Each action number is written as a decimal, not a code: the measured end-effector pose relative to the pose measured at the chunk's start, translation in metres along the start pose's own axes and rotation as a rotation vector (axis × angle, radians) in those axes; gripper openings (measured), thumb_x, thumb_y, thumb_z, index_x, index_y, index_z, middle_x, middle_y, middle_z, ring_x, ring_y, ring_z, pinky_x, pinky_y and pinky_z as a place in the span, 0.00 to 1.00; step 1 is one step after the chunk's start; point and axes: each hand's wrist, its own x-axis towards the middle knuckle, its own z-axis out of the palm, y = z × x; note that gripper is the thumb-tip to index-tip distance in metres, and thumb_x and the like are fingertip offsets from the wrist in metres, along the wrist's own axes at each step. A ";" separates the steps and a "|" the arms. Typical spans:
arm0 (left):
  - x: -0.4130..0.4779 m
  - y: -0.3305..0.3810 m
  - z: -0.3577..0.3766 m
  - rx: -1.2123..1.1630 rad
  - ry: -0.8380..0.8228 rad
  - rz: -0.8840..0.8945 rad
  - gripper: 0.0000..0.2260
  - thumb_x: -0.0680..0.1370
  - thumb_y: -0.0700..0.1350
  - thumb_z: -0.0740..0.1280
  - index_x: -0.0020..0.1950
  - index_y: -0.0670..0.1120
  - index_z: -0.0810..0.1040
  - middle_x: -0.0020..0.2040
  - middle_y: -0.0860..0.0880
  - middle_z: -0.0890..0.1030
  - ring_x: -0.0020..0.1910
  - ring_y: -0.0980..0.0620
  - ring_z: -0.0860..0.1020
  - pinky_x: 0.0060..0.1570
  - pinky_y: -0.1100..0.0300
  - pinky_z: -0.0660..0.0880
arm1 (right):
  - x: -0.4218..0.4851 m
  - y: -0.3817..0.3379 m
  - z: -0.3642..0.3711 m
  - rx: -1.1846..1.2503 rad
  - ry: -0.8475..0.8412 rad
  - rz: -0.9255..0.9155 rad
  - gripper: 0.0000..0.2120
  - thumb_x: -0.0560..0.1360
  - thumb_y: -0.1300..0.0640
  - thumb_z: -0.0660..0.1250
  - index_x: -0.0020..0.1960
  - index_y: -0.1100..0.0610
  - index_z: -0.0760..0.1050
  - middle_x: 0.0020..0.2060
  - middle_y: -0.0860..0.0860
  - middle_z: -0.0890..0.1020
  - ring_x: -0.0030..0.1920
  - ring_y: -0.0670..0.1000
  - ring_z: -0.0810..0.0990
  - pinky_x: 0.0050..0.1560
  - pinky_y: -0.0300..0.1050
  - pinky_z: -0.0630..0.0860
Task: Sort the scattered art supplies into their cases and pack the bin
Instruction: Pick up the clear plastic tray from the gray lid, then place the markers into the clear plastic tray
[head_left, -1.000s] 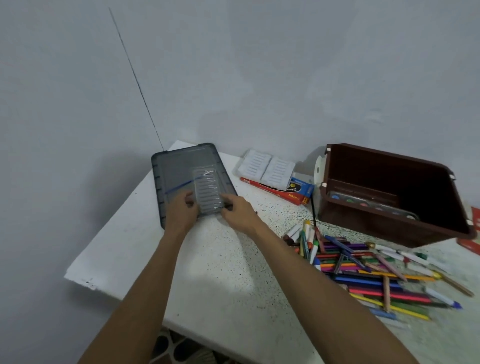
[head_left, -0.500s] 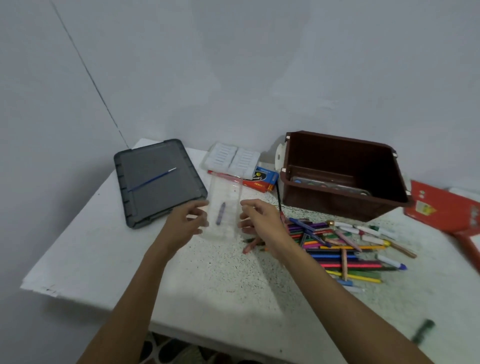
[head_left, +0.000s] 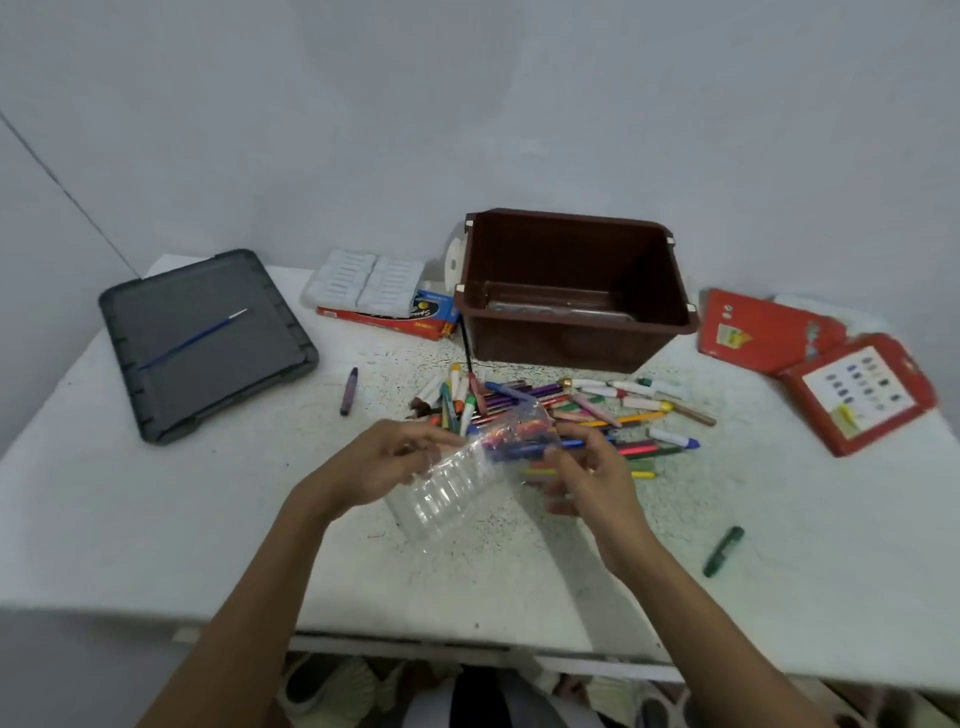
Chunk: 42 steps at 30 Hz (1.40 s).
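A clear ridged plastic tray (head_left: 447, 493) is held above the table between both hands. My left hand (head_left: 384, 462) grips its left edge and my right hand (head_left: 587, 473) grips its right end, fingers curled. Just behind the hands lies a pile of coloured pencils, markers and crayons (head_left: 561, 410). A brown bin (head_left: 571, 291) stands at the back, with a flat case lying inside it. One purple crayon (head_left: 349, 391) lies alone left of the pile. A dark green crayon (head_left: 723, 551) lies alone at the right.
A grey lid (head_left: 208, 343) with a thin blue brush (head_left: 193, 338) on it lies at the back left. White ridged trays (head_left: 363, 283) rest on a red and blue box (head_left: 431, 317). Red cardboard cases (head_left: 810, 358) lie at the right. The table's front edge (head_left: 467, 639) is near.
Both hands lifted the clear tray off the grey lid and carried it right, toward the pile. The purple crayon that lay in the tray now lies on the table.
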 end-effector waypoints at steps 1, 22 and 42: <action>0.002 0.003 0.006 0.016 -0.020 0.014 0.15 0.81 0.39 0.63 0.60 0.58 0.81 0.48 0.53 0.81 0.45 0.54 0.80 0.47 0.58 0.78 | -0.005 0.005 -0.009 -0.015 0.024 -0.001 0.07 0.78 0.56 0.68 0.56 0.49 0.79 0.44 0.54 0.82 0.39 0.50 0.84 0.35 0.44 0.80; 0.006 0.011 0.106 0.333 -0.064 0.060 0.35 0.66 0.62 0.77 0.71 0.63 0.68 0.63 0.63 0.70 0.61 0.66 0.71 0.59 0.62 0.68 | -0.051 0.059 -0.105 0.059 0.110 0.117 0.10 0.79 0.63 0.67 0.59 0.58 0.76 0.38 0.62 0.84 0.36 0.58 0.84 0.42 0.51 0.83; -0.002 0.022 0.143 0.701 0.035 0.334 0.42 0.72 0.62 0.68 0.77 0.65 0.44 0.71 0.57 0.63 0.69 0.56 0.62 0.70 0.59 0.53 | -0.068 0.041 -0.091 0.191 0.091 -0.022 0.08 0.76 0.60 0.70 0.54 0.61 0.76 0.37 0.59 0.83 0.37 0.55 0.84 0.41 0.52 0.83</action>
